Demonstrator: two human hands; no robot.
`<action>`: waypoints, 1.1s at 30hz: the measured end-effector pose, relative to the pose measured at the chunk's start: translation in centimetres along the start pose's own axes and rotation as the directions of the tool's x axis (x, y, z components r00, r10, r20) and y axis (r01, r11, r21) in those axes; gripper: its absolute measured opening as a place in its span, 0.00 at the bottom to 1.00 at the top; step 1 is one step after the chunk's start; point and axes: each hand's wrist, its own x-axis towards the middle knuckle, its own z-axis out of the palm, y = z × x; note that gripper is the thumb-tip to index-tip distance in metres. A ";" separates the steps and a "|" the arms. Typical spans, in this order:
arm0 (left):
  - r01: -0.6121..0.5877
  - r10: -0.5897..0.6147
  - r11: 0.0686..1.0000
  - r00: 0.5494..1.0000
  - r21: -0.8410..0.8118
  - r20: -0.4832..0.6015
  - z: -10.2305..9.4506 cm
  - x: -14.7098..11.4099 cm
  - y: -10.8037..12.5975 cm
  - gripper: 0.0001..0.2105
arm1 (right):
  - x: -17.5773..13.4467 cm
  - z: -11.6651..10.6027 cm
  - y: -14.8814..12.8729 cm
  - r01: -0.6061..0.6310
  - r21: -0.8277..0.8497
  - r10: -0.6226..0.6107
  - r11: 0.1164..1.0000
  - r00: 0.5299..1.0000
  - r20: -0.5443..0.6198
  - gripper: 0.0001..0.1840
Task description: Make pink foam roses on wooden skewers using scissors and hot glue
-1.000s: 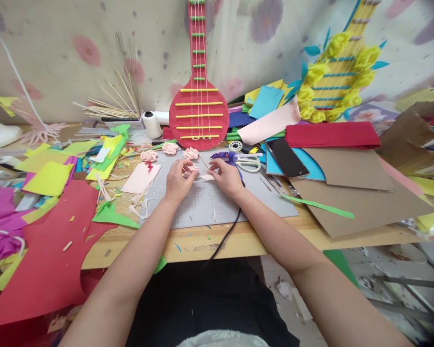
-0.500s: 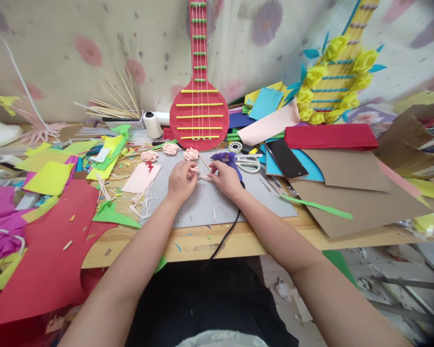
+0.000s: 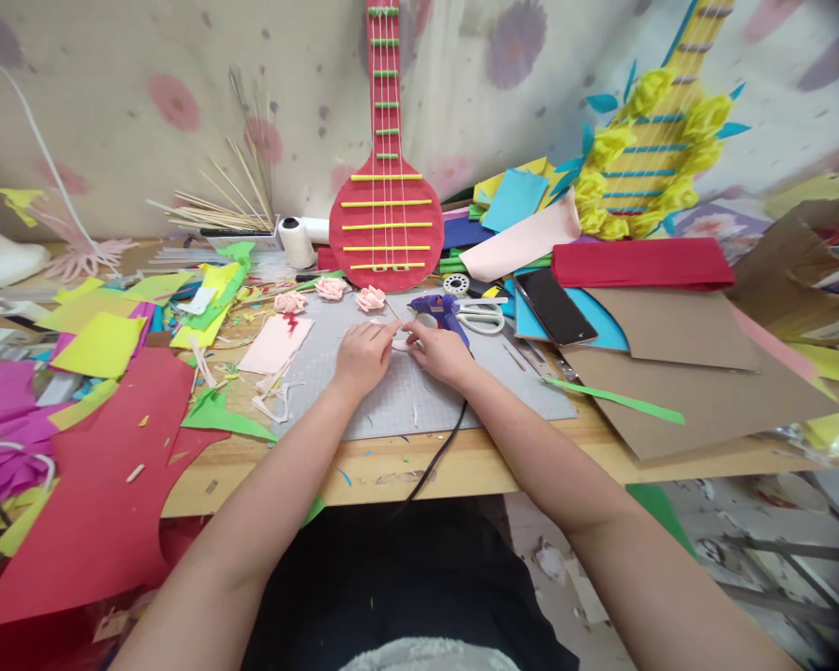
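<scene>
Over the grey cutting mat (image 3: 364,410), my left hand (image 3: 364,359) is closed on pink crepe paper, mostly hidden beneath its fingers. My right hand (image 3: 439,352) meets it fingertip to fingertip, pinching a thin wooden stick (image 3: 392,308) that points up and away. A bit of pale pink paper strip (image 3: 400,345) shows between the two hands. Just beyond lie three pink paper roses, the nearest one a rose (image 3: 370,298) in front of the red paper lute (image 3: 386,233). A purple glue gun (image 3: 442,308) rests behind my right hand.
White-handled scissors (image 3: 481,319) lie beside the glue gun. On the right are a black phone (image 3: 556,308) and brown cardboard (image 3: 699,401). Red paper (image 3: 112,485) and coloured scraps cover the left. A yellow flowered lute (image 3: 643,158) leans at the back.
My left hand has turned over with its fingers stretching toward the right hand, covering the pink paper that showed before. The right fingertips have drawn slightly closer to it.
</scene>
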 end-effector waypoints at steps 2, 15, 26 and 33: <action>-0.019 0.019 1.000 0.999 -0.006 0.050 0.4 -0.1 0.1 0.19 | 0.0 0.1 0.1 -0.017 -0.003 0.017 1.000 1.000 -0.021 0.19; 0.058 -0.090 0.984 0.978 -0.170 -0.187 -0.1 0.0 0.5 0.22 | 0.0 -0.4 0.0 0.020 0.115 0.010 0.993 0.966 -0.257 0.17; 0.266 -0.313 0.915 0.942 -0.302 -0.119 0.2 0.0 0.1 0.10 | -0.3 -1.8 -0.6 0.114 0.273 -0.060 0.955 0.978 -0.199 0.14; 0.440 -0.653 0.660 0.736 -0.609 -0.177 -0.5 0.2 -1.5 0.13 | -0.9 -6.3 5.0 -0.220 0.366 0.208 0.904 0.976 0.072 0.23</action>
